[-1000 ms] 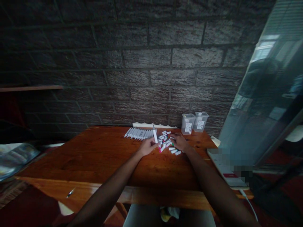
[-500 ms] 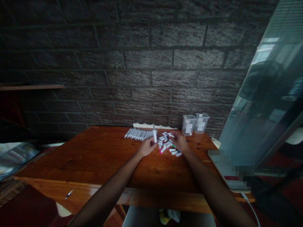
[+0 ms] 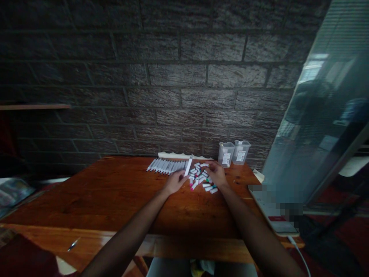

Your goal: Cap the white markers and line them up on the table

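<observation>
My left hand (image 3: 175, 181) is closed round a white marker (image 3: 188, 166), which stands tilted with its grey tip pointing up. To the right, my right hand (image 3: 216, 173) reaches in at the edge of a loose pile of marker caps (image 3: 201, 177). Its fingers are curled together beside a white cap (image 3: 204, 165); whatever they pinch is too small to make out. The caps are white with coloured ends, pink and green among them. Behind my left hand, several white markers (image 3: 165, 166) lie side by side in a slanting row.
Two clear plastic containers (image 3: 226, 154) with labels stand at the back right by the brick wall (image 3: 184, 96). A pale wavy-edged strip (image 3: 170, 155) lies along the wall. At the right edge of the wooden table (image 3: 115, 200) is a laptop (image 3: 273, 215) with a white cable. A pen (image 3: 73, 244) lies front left.
The view has shifted slightly, moving the scene a little to the left. The marker in my left hand now leans more to the right. My right hand stays by the caps.
</observation>
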Motion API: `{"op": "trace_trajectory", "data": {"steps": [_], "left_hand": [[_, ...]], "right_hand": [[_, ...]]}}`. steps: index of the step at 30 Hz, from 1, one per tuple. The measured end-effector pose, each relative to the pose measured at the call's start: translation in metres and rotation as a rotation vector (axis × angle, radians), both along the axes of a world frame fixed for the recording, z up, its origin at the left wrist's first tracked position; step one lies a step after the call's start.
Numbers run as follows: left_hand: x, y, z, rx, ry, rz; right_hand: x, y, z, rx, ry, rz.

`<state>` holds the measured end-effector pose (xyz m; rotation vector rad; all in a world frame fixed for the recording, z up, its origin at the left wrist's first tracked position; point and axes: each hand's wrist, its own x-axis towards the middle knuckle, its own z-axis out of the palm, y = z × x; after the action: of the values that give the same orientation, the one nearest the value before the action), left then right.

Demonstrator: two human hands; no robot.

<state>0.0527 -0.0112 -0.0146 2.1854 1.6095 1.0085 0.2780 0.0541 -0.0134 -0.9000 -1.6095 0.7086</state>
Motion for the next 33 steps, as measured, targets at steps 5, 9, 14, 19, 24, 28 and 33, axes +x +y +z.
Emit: {"op": "trace_trajectory", "data": {"steps": [5,9,14,19,24,28,33], "left_hand": [[-0.001,-0.001,0.002,0.001,0.043,-0.023],[0.000,-0.002,0.004,0.036,0.073,-0.059],[0.000,-0.003,0.004,0.024,0.074,-0.077],[0.000,-0.003,0.004,0.016,0.100,-0.069],[-0.001,-0.002,0.003,-0.006,0.076,-0.073],[-0.001,-0.001,0.002,-0.009,0.046,-0.084],[-0.001,-0.002,0.004,-0.020,0.057,-0.075]], "right_hand": [[-0.002,-0.001,0.003,-0.120,0.246,0.064],[-0.005,-0.005,0.010,-0.169,0.336,0.081],[-0.006,-0.010,0.017,-0.163,0.370,0.055],[-0.006,-0.010,0.017,-0.134,0.369,0.060],[-0.006,-0.006,0.011,-0.140,0.358,0.066],[-0.007,-0.005,0.009,-0.129,0.348,0.087],[-0.005,-0.007,0.012,-0.106,0.345,0.033]]}}
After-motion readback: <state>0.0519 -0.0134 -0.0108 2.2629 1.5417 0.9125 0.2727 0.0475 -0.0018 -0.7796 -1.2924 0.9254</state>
